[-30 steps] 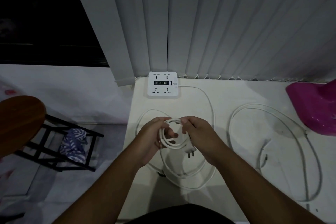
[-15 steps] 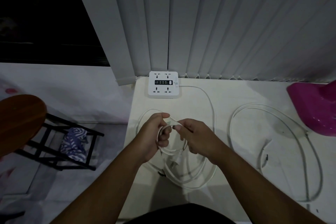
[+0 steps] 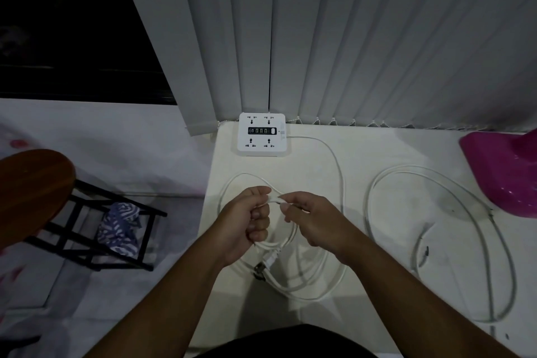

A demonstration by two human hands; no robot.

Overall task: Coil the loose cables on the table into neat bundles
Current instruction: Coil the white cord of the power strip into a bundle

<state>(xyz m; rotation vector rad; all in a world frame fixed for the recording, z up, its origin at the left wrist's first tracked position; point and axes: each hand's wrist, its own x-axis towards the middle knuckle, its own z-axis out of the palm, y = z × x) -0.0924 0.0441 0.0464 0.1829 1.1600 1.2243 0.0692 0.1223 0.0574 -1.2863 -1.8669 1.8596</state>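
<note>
A white power cable (image 3: 338,180) runs from the white socket block (image 3: 262,134) at the table's back edge down to my hands. My left hand (image 3: 247,219) grips a small coil of this cable, its fingers curled round the loops. My right hand (image 3: 309,216) pinches a strand of the same cable just right of the left hand, at the coil's top. The cable's plug (image 3: 266,263) hangs below the coil, close to the table. More slack lies in loops (image 3: 308,289) beneath my hands. A second white cable (image 3: 453,183) lies loose in a wide loop on the right.
The white table (image 3: 377,148) ends at a left edge near my left hand. A pink plastic object (image 3: 505,171) stands at the far right. Grey vertical blinds (image 3: 348,38) hang behind. On the floor to the left are a wooden stool (image 3: 29,189) and a black rack (image 3: 96,227).
My hands have drawn closer together and the coil has been squeezed narrower. The plug has swung from beside my right hand down to below the coil.
</note>
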